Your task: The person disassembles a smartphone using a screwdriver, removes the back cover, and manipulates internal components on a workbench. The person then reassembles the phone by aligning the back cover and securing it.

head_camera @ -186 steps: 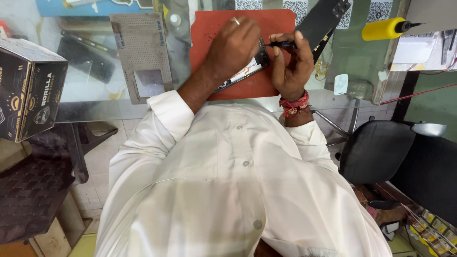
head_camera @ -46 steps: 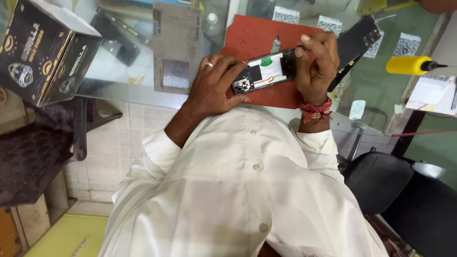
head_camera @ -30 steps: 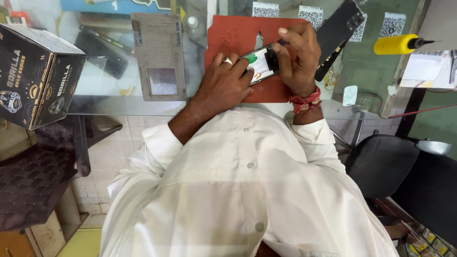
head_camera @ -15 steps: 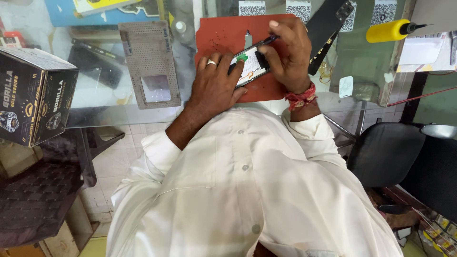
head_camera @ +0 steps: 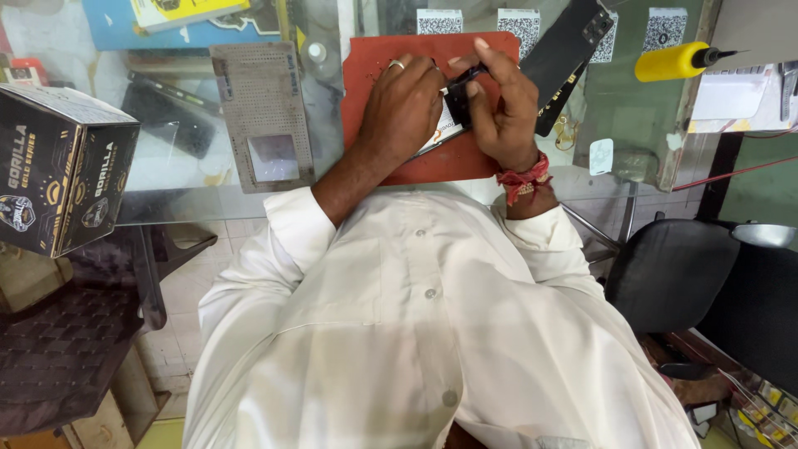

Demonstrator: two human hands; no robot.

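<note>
Since half a second ago the hands have drawn closer together over the red mat, and the opened phone now shows less between them.

Nearest the camera is the white shirt, its sleeves pulled back from both forearms. The left hand lies palm-down on the opened phone, fingers curled over it and pressing it to the red mat; a ring sits on one finger. The right hand, a red thread band at its wrist, pinches a small dark part between thumb and fingertips, right at the phone's upper end.

Left of the mat lies a grey perforated plate; further left stands a black box. Beyond the right hand leans a black back cover, and further right lies a yellow-handled tool.
</note>
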